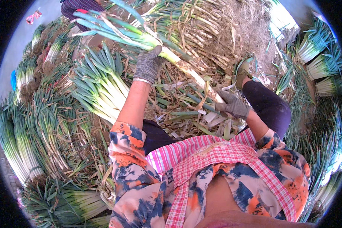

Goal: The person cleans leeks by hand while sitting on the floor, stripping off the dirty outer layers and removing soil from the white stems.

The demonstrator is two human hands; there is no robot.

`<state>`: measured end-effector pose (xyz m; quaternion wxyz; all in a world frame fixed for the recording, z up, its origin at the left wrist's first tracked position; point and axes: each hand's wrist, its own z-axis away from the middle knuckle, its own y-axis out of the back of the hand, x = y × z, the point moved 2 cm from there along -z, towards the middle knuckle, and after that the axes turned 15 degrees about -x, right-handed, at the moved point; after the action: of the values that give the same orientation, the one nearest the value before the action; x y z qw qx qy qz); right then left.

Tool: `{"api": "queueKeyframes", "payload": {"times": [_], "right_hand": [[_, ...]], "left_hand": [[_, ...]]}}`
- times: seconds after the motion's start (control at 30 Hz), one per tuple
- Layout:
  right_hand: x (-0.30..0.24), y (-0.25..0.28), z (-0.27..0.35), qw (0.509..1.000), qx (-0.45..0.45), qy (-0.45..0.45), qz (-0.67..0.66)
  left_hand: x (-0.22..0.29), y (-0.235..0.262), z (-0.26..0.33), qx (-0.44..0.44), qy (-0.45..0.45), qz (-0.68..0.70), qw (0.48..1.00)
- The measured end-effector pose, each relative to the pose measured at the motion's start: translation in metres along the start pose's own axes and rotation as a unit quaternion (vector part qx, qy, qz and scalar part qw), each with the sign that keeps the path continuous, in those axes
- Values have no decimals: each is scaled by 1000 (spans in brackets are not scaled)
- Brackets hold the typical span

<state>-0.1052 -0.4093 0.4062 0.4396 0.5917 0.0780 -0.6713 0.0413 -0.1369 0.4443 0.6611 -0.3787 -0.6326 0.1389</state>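
A long green onion slants across in front of me, its leafy green top at the upper left and its pale root end at the lower right. Closed round the stalk just below the leaves is my left hand, in a grey knit glove. Near the root end, my right hand, gloved alike, has its fingers wrapped on the stalk; a dry strip of outer skin hangs beside it. Left of my left forearm lies a pile of cleaned green onions with white stalks. Beneath the held onion are stripped leaves and peelings.
Untrimmed onions with tangled roots are heaped ahead of me. Tied bundles stand at left, and more bundles at far right. My bent knee is on the right. Another person's leg shows at the upper left.
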Motion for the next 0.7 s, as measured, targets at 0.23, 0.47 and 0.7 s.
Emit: {"api": "queueKeyframes", "payload": {"times": [0.23,0.47,0.7], "right_hand": [[-34,-52,-19,993,104,25,-40],[-17,-28,-47,977,210,23,4],[8,5,-64,968,243,62,-10]], "left_hand": [[14,-4,-4,164,-31,-145,975],[-51,-31,36,-26,162,-466,869],[-104,-18,85,-398,234,-539,704]]}}
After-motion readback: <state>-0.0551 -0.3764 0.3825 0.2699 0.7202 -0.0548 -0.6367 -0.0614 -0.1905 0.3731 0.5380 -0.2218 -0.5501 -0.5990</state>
